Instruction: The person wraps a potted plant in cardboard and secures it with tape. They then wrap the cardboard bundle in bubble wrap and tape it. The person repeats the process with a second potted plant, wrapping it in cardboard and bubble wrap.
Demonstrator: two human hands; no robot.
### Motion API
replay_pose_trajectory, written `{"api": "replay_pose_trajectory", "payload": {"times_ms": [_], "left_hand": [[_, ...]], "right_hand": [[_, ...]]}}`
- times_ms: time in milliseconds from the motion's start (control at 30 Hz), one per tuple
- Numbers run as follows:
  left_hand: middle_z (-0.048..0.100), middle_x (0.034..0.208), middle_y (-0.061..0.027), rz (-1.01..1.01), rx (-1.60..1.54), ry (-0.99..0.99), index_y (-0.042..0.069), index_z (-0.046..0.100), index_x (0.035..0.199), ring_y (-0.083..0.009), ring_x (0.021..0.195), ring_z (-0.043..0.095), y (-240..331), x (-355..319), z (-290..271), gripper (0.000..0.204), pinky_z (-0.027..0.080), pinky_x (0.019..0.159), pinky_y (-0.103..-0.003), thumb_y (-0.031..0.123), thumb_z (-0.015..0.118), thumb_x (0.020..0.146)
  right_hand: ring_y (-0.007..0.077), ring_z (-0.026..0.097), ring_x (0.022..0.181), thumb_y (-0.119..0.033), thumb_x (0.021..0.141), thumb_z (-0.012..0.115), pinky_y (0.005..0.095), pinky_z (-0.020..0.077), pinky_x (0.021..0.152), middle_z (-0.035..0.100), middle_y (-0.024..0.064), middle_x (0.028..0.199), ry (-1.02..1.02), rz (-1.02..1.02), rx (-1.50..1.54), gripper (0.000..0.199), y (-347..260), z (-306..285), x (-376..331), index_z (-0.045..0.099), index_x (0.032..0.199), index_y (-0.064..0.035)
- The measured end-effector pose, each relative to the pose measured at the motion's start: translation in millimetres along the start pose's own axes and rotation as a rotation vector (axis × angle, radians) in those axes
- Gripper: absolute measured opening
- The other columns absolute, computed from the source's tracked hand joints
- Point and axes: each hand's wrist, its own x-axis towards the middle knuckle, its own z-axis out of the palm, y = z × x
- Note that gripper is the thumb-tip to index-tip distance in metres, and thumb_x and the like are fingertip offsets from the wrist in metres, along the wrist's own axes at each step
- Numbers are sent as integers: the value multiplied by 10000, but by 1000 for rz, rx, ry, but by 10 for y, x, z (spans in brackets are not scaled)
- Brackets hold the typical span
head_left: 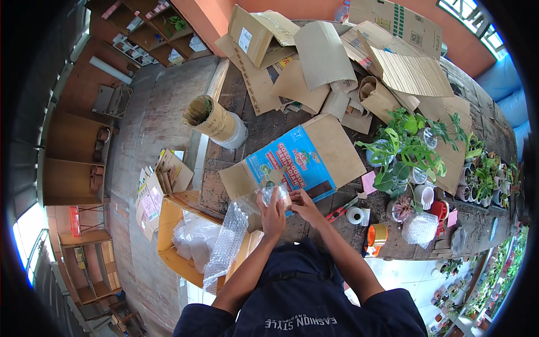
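In front of my body, above a flattened cardboard sheet [331,149] with a blue printed panel, I hold a small potted plant [275,196] wrapped in clear bubble wrap. A few green leaves stick out of its top. My left hand [273,216] is closed round its near left side. The fingers of my right hand [306,205] pinch at its right side. A long strip of bubble wrap [229,244] hangs beside my left forearm, over the edge of an open cardboard box [171,247]. The pot itself is mostly hidden by the wrap and my fingers.
A red-handled cutter [341,210], a white roll [355,214] and an orange tape roll [377,235] lie to the right. Potted plants [410,146] and a bubble-wrapped bundle [421,227] stand beyond. Cardboard pieces [325,50] fill the far side; a rolled cardboard tube [216,123] stands left.
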Motion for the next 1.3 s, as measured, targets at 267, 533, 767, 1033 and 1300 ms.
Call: {"api": "replay_pose_trajectory", "payload": {"times_ms": [267,533,767,1033,1300], "left_hand": [[282,1465,-305,26,-3,12,137,534,1414,-492,1377,319,109,12,-24,603,341,1097,-537,293,729,865],[286,1473,-305,55,21,-20,115,490,1440,-488,1385,299,121,7,-24,775,337,1102,-537,287,814,758],[275,1507,-314,75,-67,-138,26,338,1503,-461,1425,209,-18,12,-135,828,238,1154,-521,387,715,860],[279,1494,-265,-12,-98,-127,75,351,1504,-433,1418,228,-168,29,-163,707,264,1142,-510,333,660,923],[304,1492,-269,-14,240,-56,159,489,1445,-448,1381,322,247,66,-135,599,303,1121,-522,263,683,888]], "right_hand": [[75,598,866,-146,897,687,269,493,729,614,-2,948,99,65,157,260,57,18,124,566,1118,-80],[211,608,857,-145,914,662,352,491,793,593,109,920,188,-469,-497,170,17,155,396,585,989,-13],[281,590,876,-136,922,640,381,474,766,554,139,947,139,-465,-679,152,-94,217,463,575,985,-14],[347,586,856,-137,933,620,413,467,752,562,164,921,120,-555,-703,133,-134,210,386,564,992,-32],[242,599,815,-130,932,632,374,469,729,568,137,858,121,-349,-567,141,-63,84,495,554,984,-25]]}}
